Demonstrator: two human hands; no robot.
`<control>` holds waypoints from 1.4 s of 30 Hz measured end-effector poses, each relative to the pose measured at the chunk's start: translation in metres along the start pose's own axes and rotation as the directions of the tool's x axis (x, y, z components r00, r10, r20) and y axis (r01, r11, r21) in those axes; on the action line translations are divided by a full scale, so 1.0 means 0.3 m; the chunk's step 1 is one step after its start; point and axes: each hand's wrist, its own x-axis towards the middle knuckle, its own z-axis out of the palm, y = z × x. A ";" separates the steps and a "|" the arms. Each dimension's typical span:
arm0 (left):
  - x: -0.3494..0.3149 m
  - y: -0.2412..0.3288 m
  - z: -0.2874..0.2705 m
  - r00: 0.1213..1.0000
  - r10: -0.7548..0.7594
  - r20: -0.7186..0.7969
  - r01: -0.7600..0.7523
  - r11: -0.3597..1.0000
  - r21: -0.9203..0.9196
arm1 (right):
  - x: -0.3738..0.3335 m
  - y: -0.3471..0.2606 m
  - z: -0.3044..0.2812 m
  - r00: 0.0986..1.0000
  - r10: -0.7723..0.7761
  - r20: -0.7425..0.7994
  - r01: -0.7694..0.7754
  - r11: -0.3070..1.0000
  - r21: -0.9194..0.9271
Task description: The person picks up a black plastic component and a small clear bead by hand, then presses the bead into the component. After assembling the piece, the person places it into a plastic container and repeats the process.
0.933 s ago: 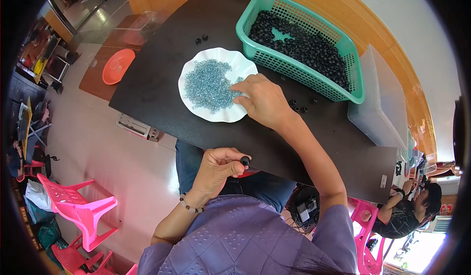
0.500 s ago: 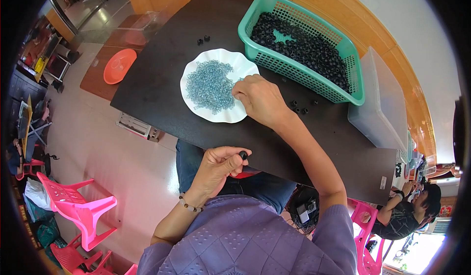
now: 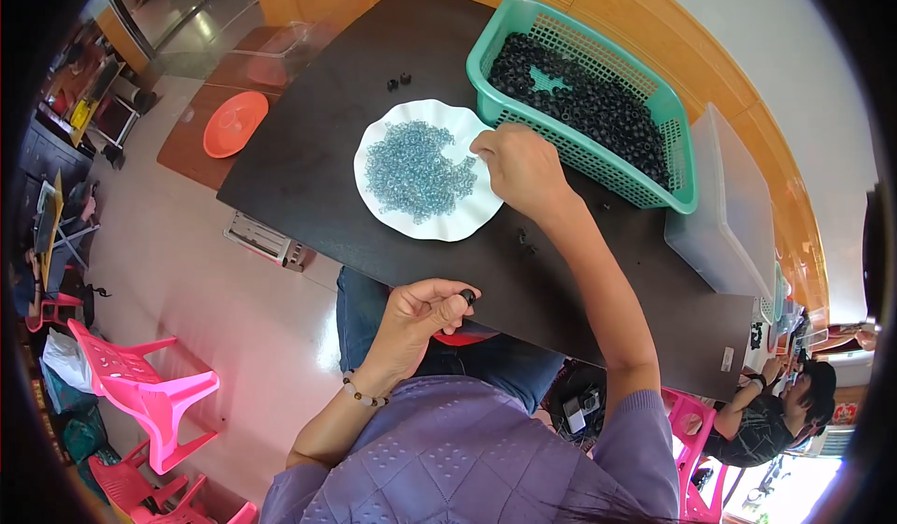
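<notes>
My left hand [image 3: 411,323] is closed in a pinch on a small black round piece [image 3: 468,297], held above my lap at the table's near edge. Fingertips together, my right hand [image 3: 523,169] is over the right rim of a white wavy-edged plate [image 3: 478,218]. Whatever those fingers hold, if anything, is too small or hidden to make out. Tiny clear bluish beads [image 3: 411,171] lie heaped across the plate, with a bare patch near the right hand. Behind that hand stands a green mesh basket [image 3: 689,192] filled with many small black pieces [image 3: 607,104].
Two loose black pieces [image 3: 399,82] lie beyond the plate on the dark table [image 3: 318,150]. A clear plastic bin [image 3: 724,216] stands right of the basket. An orange dish [image 3: 235,122] rests on a brown surface at left. A co-worker [image 3: 775,417] sits at far right.
My right hand has shifted slightly right along the plate's rim, away from the bead heap. The left hand keeps its pinch on the black piece. The whole view has shifted slightly.
</notes>
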 end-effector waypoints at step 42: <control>0.011 0.079 -0.118 0.679 0.641 -0.358 -0.455 0.750 0.480 | -0.070 -0.320 0.041 0.976 -0.207 -0.065 0.216 0.956 0.201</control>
